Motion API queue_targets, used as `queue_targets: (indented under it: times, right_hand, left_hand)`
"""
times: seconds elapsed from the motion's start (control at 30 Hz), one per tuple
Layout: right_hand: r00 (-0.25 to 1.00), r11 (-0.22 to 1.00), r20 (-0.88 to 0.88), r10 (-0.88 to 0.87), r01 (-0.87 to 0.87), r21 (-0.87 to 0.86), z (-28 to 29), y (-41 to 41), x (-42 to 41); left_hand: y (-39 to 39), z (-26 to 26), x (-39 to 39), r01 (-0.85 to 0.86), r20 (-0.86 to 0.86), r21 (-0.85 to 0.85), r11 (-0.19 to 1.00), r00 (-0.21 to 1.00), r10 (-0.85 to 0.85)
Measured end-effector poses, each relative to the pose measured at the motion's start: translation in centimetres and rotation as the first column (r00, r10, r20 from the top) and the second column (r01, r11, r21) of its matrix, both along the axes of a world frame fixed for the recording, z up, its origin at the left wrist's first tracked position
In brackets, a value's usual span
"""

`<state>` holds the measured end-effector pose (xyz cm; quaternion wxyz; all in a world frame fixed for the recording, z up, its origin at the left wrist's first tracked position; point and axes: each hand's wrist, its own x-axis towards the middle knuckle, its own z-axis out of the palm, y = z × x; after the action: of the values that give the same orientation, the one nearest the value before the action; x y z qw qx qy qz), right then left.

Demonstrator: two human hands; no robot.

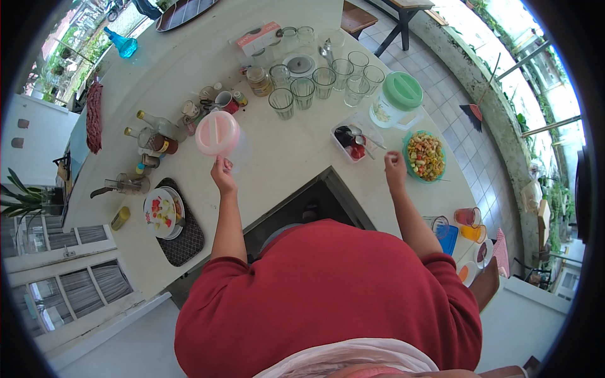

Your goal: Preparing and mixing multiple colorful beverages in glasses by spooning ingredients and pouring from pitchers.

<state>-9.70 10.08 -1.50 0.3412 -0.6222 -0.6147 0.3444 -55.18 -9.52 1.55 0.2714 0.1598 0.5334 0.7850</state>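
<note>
My left hand (223, 174) is curled at the near side of a translucent plastic pitcher with a pink lid (217, 133), closed on its handle, which the fingers mostly hide. My right hand (395, 166) has its fingers curled, with nothing seen in them. It is just left of a green bowl of mixed pasta or vegetable salad (426, 157). Beyond it is a plastic box (355, 141) with spoons and dark and red items. A pitcher with a green lid (400, 97) stands behind these. Several empty drinking glasses (302, 93) stand at the counter's far side.
Bottles (163, 127), jars and a red mug (226, 101) line the left. A dark tray (189, 236) holds stacked plates with food scraps (159, 212). Filled glasses (472, 233) and small bowls (484, 253) sit far right. A sink-like dark recess (302, 203) lies before me.
</note>
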Motion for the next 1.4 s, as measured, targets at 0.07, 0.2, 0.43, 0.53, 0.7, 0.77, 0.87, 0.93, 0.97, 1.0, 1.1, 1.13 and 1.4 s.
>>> queue_targets:
  times: [0.07,0.2,0.43,0.53,0.7,0.77,0.87,0.93,0.97,1.0,1.1,1.13,1.4]
  right_hand:
    - [0.991,0.988,0.129,-0.046,0.026,0.154,0.7,1.6,-1.7]
    - [0.976,0.998,0.217,0.019,-0.006,-0.061,1.4,3.6,-3.5]
    - [0.96,0.976,0.253,0.118,-0.16,0.151,3.2,3.5,-4.4]
    - [0.915,0.975,0.366,0.171,-0.211,0.072,4.3,3.1,-4.8]
    - [0.616,0.944,0.757,0.219,-0.331,-0.003,7.5,2.2,-7.9]
    - [0.497,0.936,0.836,0.232,-0.347,-0.053,7.4,1.9,-8.9]
    - [0.395,0.937,0.884,0.251,-0.327,-0.12,6.5,2.5,-8.4]
    - [0.426,0.944,0.868,0.257,-0.302,-0.131,6.4,3.5,-7.9]
    - [0.551,0.951,0.782,0.293,-0.254,-0.177,7.1,3.8,-7.7]
    - [0.665,0.951,0.679,0.309,-0.208,-0.23,7.6,3.7,-7.4]
    - [0.765,0.988,0.626,0.152,-0.12,-0.094,8.1,2.6,-5.5]
    - [0.767,0.99,0.626,0.14,-0.105,-0.094,7.8,2.3,-4.3]
    - [0.962,0.937,-0.203,-0.183,0.107,-0.334,6.1,-3.9,3.6]
  left_hand:
    - [-0.5,-0.1,-0.2,0.034,-0.024,-0.008,0.999,0.999,-0.035]
    - [-0.6,-0.1,-0.4,0.117,-0.066,-0.018,0.993,0.991,-0.118]
    - [1.0,0.7,0.6,0.31,-0.076,-0.034,0.95,0.947,-0.311]
    - [1.0,0.3,0.4,0.338,-0.12,-0.093,0.937,0.93,-0.347]
    - [0.0,1.3,1.1,0.128,-0.53,-0.297,0.946,0.802,-0.275]
    - [-0.4,0.9,0.8,-0.04,-0.481,-0.278,0.96,0.87,-0.103]
    - [-0.5,2.6,2.4,-0.322,-0.709,-0.27,0.907,0.704,0.038]
    - [-0.3,3.3,3.5,-0.29,-0.852,-0.151,0.945,0.523,0.024]
    - [-0.2,3.8,4.1,-0.235,-0.948,-0.04,0.971,0.315,0.037]
    - [0.6,4.6,5.2,-0.109,-0.958,-0.016,0.994,0.288,0.016]
    - [6.4,8.0,10.3,0.286,-0.941,-0.159,0.945,0.245,-0.232]
    - [9.1,9.5,12.3,0.386,-0.896,-0.265,0.884,0.24,-0.373]
    - [24.2,1.9,19.5,0.153,-0.584,-0.78,0.606,-0.525,-0.619]
